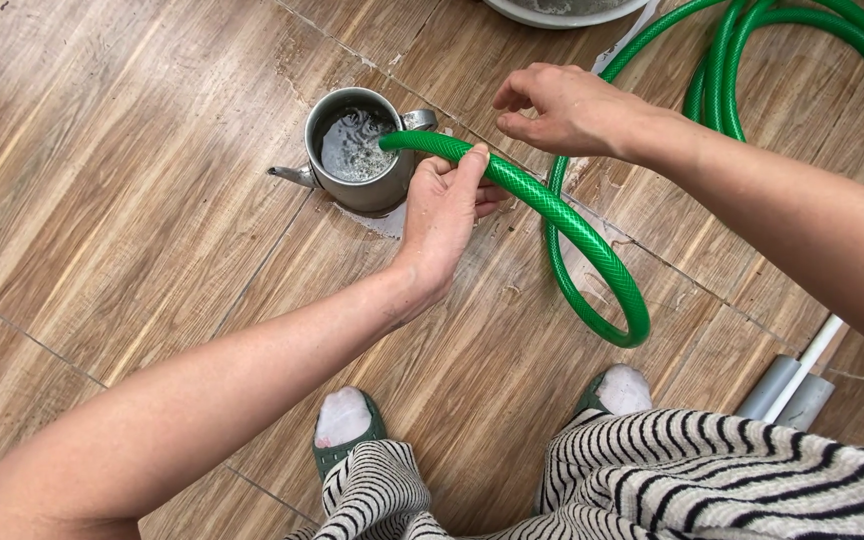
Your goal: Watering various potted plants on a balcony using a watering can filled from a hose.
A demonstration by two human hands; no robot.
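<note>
The hands work low over a wood-look tiled floor (pixel 132 200), the person bent over with both arms reaching down. The left hand (pixel 444 215) is curled around a green hose (pixel 552 210), fingers and thumb wrapped over it just behind its open end, pinning the end over the rim of a small metal pot (pixel 357 150). That pot sits on the floor at the left of the hand, with a thin spout jutting off its left side and a stubby handle at its right; it is nearly full of water, the surface rippled and bubbling where the hose end meets it, and a wet patch shows on the floor at its base. Further right, the right hand (pixel 562 108) hovers just above the hose without touching it, loosely curled, fingertips drawn in toward the thumb and gripping nothing I can make out. The hose drops from the left hand into a loop on the floor, then runs up to more coils in the far right corner. Below, striped trousers (pixel 712 470) and two green slippers (pixel 347 440) over white socks.
</note>
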